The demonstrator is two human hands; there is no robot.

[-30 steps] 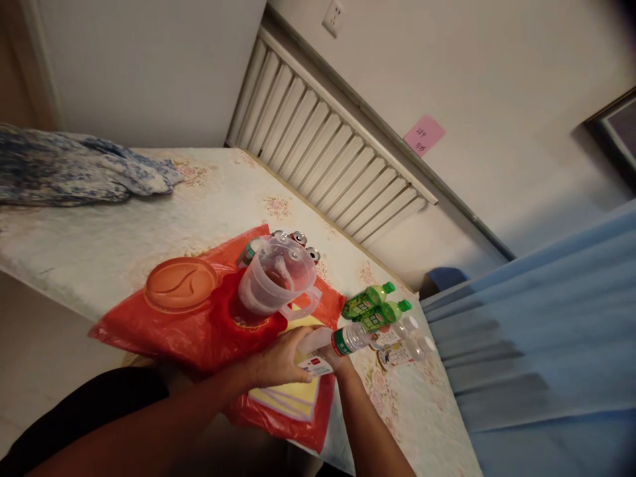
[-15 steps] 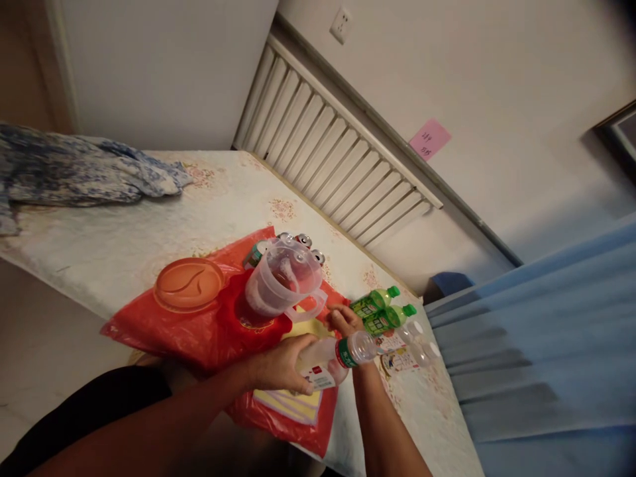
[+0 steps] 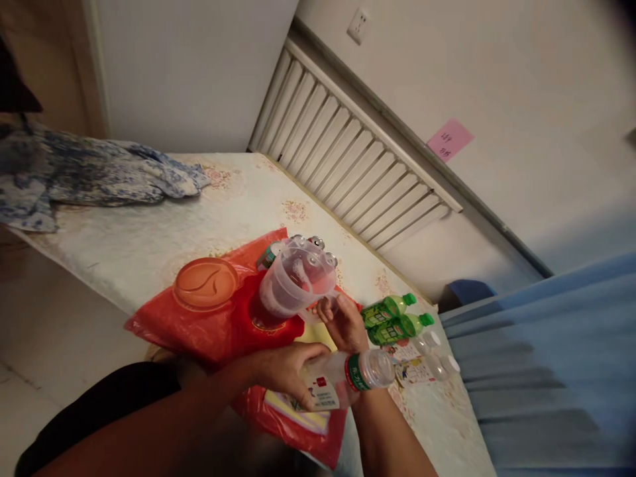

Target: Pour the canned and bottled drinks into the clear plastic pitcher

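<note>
My left hand is wrapped around a clear plastic bottle with a green-and-red band near its neck. The bottle lies tilted, its open mouth pointing right. My right hand has its fingers curled at the handle of a translucent plastic jug; the handle is partly hidden behind them. Some liquid shows inside the jug, which rests on red plastic. To its left lies a round orange lid. Part of a yellow cloth shows beneath the bottle.
Behind the jug stand several drink cans. To the right are two green drink bottles and two clear bottles with white caps. A patterned cloth lies far left; a radiator and blue curtain border the table.
My right hand has moved left onto the jug's handle. My left hand still holds the bottle, which has shifted slightly down and right in view. The camera has turned a little.
</note>
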